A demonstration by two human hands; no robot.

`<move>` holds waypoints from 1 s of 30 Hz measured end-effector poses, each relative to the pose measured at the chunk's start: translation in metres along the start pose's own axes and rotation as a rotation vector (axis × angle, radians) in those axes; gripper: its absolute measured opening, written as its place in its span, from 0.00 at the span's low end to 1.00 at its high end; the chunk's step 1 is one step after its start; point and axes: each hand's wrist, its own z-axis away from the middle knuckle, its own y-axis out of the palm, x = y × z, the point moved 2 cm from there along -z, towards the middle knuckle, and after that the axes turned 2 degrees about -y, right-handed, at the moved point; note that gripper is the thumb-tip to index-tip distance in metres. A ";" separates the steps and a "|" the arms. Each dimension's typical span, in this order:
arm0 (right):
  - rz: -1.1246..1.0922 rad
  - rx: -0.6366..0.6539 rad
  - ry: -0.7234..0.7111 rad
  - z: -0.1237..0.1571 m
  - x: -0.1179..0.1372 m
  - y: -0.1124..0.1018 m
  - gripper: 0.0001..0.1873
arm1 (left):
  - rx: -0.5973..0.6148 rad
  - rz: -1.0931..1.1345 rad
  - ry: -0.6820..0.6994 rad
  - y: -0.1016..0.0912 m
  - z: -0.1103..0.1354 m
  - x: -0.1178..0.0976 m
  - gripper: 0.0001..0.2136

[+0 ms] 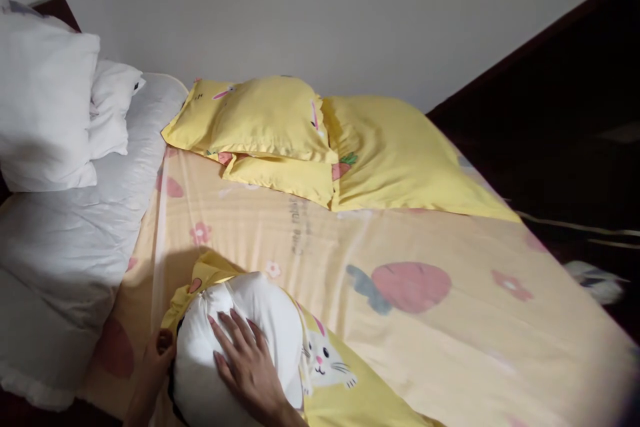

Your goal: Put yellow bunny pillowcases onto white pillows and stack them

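Observation:
A white pillow lies bunched at the near edge of the bed, partly inside a yellow pillowcase with a white rabbit print. My right hand presses on the white pillow, its fingers spread. At the pillow's left side, my left hand has its fingers curled and pinched on the edge of the yellow pillowcase. Part of the case's opening is folded back past the pillow's far end. The pillow's lower part runs out of the picture at the bottom.
Several yellow pillows rest along the wall, beside a large flat yellow piece. White pillows are stacked at the left on a grey-white quilted pad. A peach sheet with carrot prints covers the bed; beyond its right edge is dark.

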 end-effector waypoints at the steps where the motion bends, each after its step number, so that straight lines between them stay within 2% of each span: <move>1: 0.019 -0.019 -0.011 0.002 0.000 0.001 0.31 | 0.016 0.020 0.016 0.001 0.004 0.000 0.18; 4: 0.053 -0.046 -0.026 0.003 0.000 0.001 0.30 | 0.018 -0.018 0.120 0.011 0.019 -0.011 0.12; 6: 0.072 -0.052 -0.030 0.002 0.001 0.002 0.29 | -0.078 -0.089 0.179 0.020 0.030 -0.019 0.08; 9: 0.120 -0.079 -0.048 -0.003 0.001 0.004 0.28 | -0.275 -0.172 0.265 0.033 0.044 -0.023 0.09; 12: 0.176 -0.127 -0.067 -0.007 0.002 0.003 0.28 | -0.332 -0.204 0.329 0.037 0.049 -0.019 0.10; 15: 0.195 -0.161 -0.070 -0.009 0.008 -0.012 0.31 | -0.302 -0.177 0.316 0.033 0.045 -0.017 0.10; 18: 0.170 -0.159 -0.064 -0.006 0.022 -0.038 0.31 | -0.205 -0.084 0.289 0.031 0.038 -0.019 0.13; 21: 0.083 -0.051 -0.184 -0.002 0.042 -0.058 0.32 | -0.125 -0.029 0.292 0.041 0.037 -0.022 0.13; 23: 0.006 0.066 -0.239 0.002 0.050 -0.062 0.32 | -0.090 0.009 0.284 0.048 0.039 -0.023 0.12; 25: -0.056 0.154 -0.217 0.006 0.052 -0.061 0.32 | -0.066 0.052 0.243 0.052 0.040 -0.020 0.11; 28: -0.136 0.210 -0.185 0.016 0.048 -0.057 0.34 | -0.088 0.102 0.157 0.051 0.042 -0.014 0.11; 30: -0.195 0.228 -0.187 0.023 0.044 -0.055 0.38 | -0.107 0.113 0.145 0.050 0.045 -0.011 0.11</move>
